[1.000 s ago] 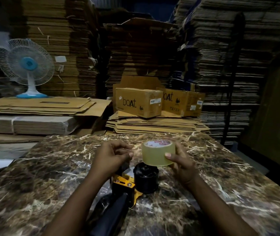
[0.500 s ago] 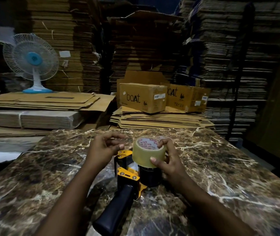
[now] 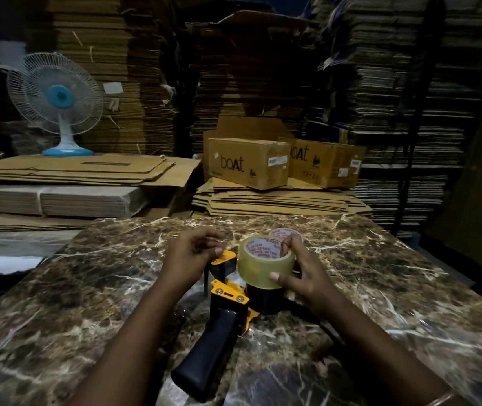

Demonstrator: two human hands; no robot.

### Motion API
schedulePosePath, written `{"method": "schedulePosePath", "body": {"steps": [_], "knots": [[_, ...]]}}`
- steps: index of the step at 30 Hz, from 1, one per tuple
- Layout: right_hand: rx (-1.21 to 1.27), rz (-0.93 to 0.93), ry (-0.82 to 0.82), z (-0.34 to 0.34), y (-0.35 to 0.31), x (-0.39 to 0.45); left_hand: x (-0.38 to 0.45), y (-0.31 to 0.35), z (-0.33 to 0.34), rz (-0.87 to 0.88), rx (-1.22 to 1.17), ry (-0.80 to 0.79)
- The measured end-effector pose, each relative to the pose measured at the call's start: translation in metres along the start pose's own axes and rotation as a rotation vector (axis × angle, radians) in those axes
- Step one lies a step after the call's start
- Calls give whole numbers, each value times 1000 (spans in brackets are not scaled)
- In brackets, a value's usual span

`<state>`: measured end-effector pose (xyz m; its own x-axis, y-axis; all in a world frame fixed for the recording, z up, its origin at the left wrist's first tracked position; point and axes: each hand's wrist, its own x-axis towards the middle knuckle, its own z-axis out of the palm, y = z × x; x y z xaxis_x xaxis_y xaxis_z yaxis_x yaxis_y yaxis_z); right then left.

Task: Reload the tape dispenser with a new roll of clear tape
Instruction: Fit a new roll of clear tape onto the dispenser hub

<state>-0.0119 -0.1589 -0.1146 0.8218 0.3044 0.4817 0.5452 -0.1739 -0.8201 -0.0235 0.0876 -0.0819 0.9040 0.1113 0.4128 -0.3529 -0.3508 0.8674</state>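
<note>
A yellow and black tape dispenser (image 3: 228, 294) lies on its side on the marble table (image 3: 380, 288), black handle toward me. Its black hub (image 3: 264, 298) points up. My right hand (image 3: 301, 273) holds a roll of clear tape (image 3: 259, 266) by rim and side; the roll sits tilted on top of the hub, partway down it. My left hand (image 3: 191, 256) pinches the yellow front end of the dispenser. A second cardboard ring (image 3: 285, 233) shows just behind the roll, mostly hidden.
Behind the table lie stacks of flattened cardboard (image 3: 278, 200) with two "boat" boxes (image 3: 247, 162) on top. A blue and white fan (image 3: 58, 104) stands at the back left. Tall cardboard piles fill the background. A clear plastic sheet lies under the dispenser.
My right hand has brought the tape roll from above the hub down onto it. My left hand has closed onto the dispenser's front end.
</note>
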Motion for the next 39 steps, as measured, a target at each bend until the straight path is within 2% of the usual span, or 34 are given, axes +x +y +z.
{"method": "schedulePosePath", "body": {"steps": [2,4,7,9,12,17,20,24,30,39], "knots": [[-68,3,-30,-3,0,0,-1,1,1,2,21,-5],[-237,7,-58,0,-7,-1,-1,1,0,5,33,-11],[-500,12,36,13,-21,-3,0,-1,-1,-5,32,-32],[-542,6,117,24,-28,-6,1,-1,-1,-15,39,-48],[-605,1,134,31,-27,-6,2,-3,-1,-23,39,-68],[-462,55,68,23,-27,0,1,-2,-2,-25,13,-76],[-264,127,-25,7,-23,3,-1,0,-4,-29,-15,-111],[-112,167,-43,-8,-10,2,0,-1,-7,-17,-1,-170],[-122,196,-23,-8,-9,2,2,1,-12,-2,15,-250],[-322,121,-11,-7,-13,-2,0,4,-27,-73,-15,-429]]}}
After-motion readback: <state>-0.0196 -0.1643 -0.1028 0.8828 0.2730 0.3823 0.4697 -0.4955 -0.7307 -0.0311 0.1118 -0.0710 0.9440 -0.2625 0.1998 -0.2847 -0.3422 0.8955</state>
